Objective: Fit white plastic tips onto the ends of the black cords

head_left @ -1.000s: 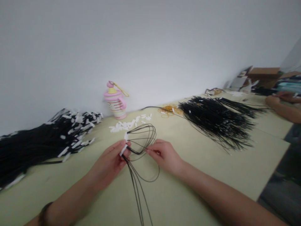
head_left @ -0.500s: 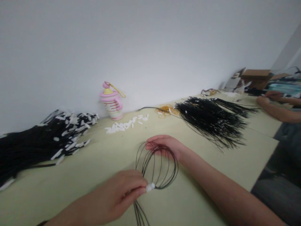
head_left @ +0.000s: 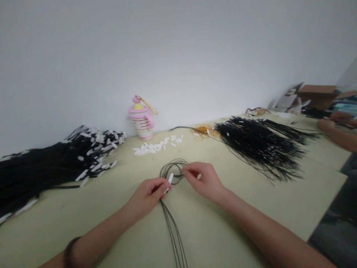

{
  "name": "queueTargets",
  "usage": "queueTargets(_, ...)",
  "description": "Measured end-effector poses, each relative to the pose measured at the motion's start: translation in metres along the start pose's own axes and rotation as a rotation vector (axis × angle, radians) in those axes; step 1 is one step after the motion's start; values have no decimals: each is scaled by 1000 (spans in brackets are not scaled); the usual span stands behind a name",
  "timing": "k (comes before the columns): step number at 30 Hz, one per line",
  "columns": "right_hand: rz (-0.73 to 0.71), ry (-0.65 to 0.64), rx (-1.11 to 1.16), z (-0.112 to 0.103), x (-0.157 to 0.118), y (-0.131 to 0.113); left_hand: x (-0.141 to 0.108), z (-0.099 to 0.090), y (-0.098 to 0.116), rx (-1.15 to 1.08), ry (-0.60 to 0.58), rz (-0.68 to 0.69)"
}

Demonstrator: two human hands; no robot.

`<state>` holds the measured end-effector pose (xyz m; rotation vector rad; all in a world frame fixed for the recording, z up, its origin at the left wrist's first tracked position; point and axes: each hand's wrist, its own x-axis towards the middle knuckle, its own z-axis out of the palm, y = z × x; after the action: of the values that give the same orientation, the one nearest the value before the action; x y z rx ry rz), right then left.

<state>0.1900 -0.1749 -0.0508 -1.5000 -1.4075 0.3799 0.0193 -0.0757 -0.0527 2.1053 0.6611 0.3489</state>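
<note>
- While the pale wall point(head_left: 178, 56) fills the upper part of the view, the pale green table point(head_left: 139, 242) spreads out below it.
- On the left lies a big heap of black cables point(head_left: 50, 163), many white ends bunched toward its right side.
- On the right, a fanned bundle of black wires point(head_left: 259, 145) lies flat.
- Farther back on the right is a cardboard box point(head_left: 318, 89), with a co-worker's hand point(head_left: 326, 124) nearer; what it holds is unclear.
- Between the hands is a looped wire harness point(head_left: 166, 169), its loose tails running down past the left hand.
- The right hand point(head_left: 205, 180) pinches the loop's right side between thumb and fingers.
- The left hand point(head_left: 150, 191) grips the harness at its white connector point(head_left: 170, 178), fingers closed.
- A pink and white cup point(head_left: 143, 123) with a yellow strap stands near the wall.
- Tangled yellow bands point(head_left: 205, 131) lie just beside the fanned bundle.
- Small white pieces point(head_left: 150, 148) are scattered in front of the cup.
- Smallest of all is that connector, sticking up from the left fingertips.
</note>
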Motion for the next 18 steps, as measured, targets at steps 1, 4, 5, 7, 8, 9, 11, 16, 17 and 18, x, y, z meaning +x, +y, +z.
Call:
queueTargets(1,-18,-43,-10,5,-3,-1,1,0,-1,-15,19,-5)
queueTargets(4,-62,-222,-6,21,-13,-4,2,2,-2,-71,74,-15)
queueTargets(5,-81,-265,-3,26,-16,-5,2,3,-1,-90,91,-17)
queueTargets(7,-123,-290,-20,34,-21,-6,1,4,0,-123,119,-26)
queueTargets(8,-139,-282,-36,37,-22,-7,1,4,1,-137,131,-33)
queueTargets(9,-141,-274,-50,38,-23,-8,1,4,1,-148,142,-41)
queueTargets(11,-107,-276,-52,39,-23,-9,0,4,1,-165,158,-61)
queueTargets(16,30,-290,2,37,-21,-8,0,5,-1,-214,170,-112)
queueTargets(17,64,-298,22,37,-20,-7,0,5,-1,-224,169,-119)
queueTargets(18,101,-313,48,37,-20,-7,0,6,-1,-234,167,-125)
